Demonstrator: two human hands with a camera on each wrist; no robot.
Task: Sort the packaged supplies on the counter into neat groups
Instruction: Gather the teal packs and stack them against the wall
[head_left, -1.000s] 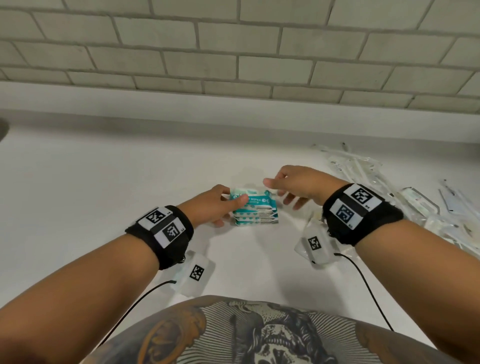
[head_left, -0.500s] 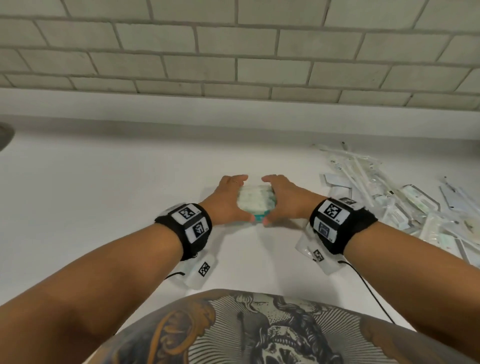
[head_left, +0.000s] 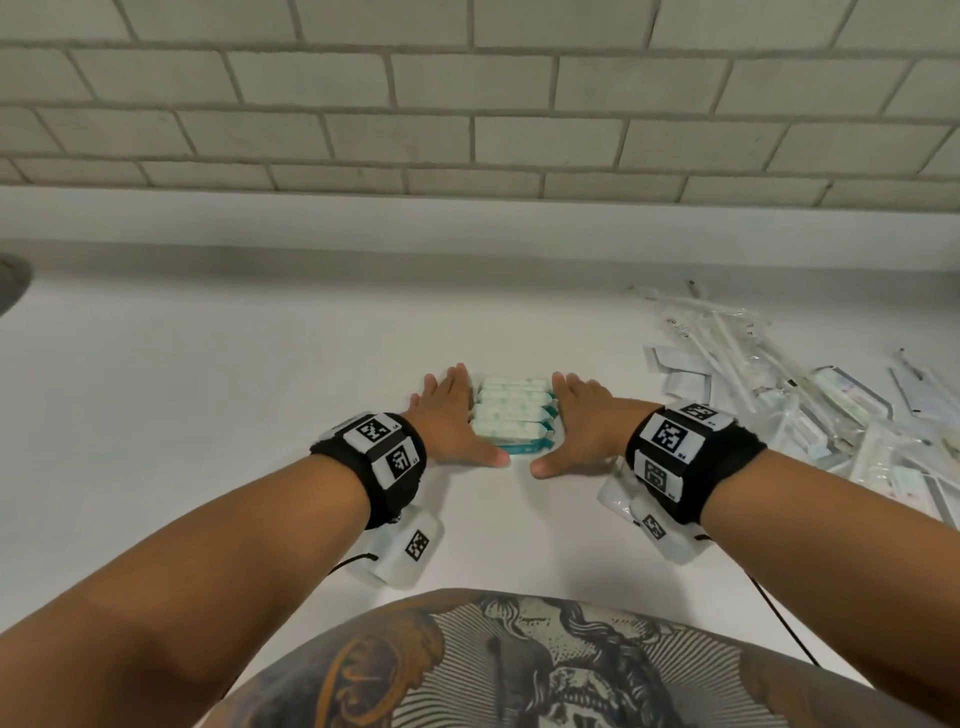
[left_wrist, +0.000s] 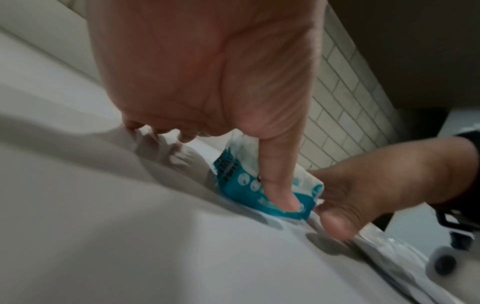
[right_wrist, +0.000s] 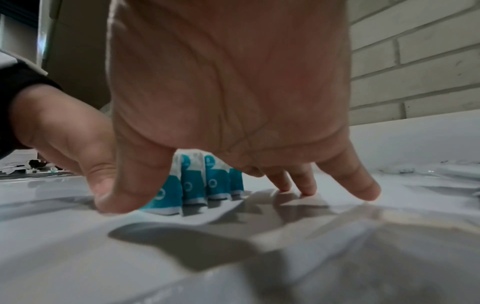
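Note:
Several white-and-teal packets (head_left: 511, 415) stand on edge in a tight row on the white counter (head_left: 208, 395). My left hand (head_left: 449, 415) lies flat along the row's left side, fingers straight, thumb at the near end. My right hand (head_left: 584, 421) mirrors it on the right side, fingertips (right_wrist: 306, 185) down on the counter. In the left wrist view my left thumb presses the nearest teal packet (left_wrist: 241, 185). The right wrist view shows the packets' teal ends (right_wrist: 197, 183) between thumb and fingers.
A loose pile of clear-wrapped supplies (head_left: 810, 410) sprawls over the counter's right side, reaching under my right wrist. A brick wall (head_left: 467, 104) with a white ledge closes the back. A dark object (head_left: 10, 283) shows at the far left edge.
Both hands carried the packets farther back on the counter. The cupped grip has gone; flat hands now press the packets' two sides, and the packets stand on edge in a row.

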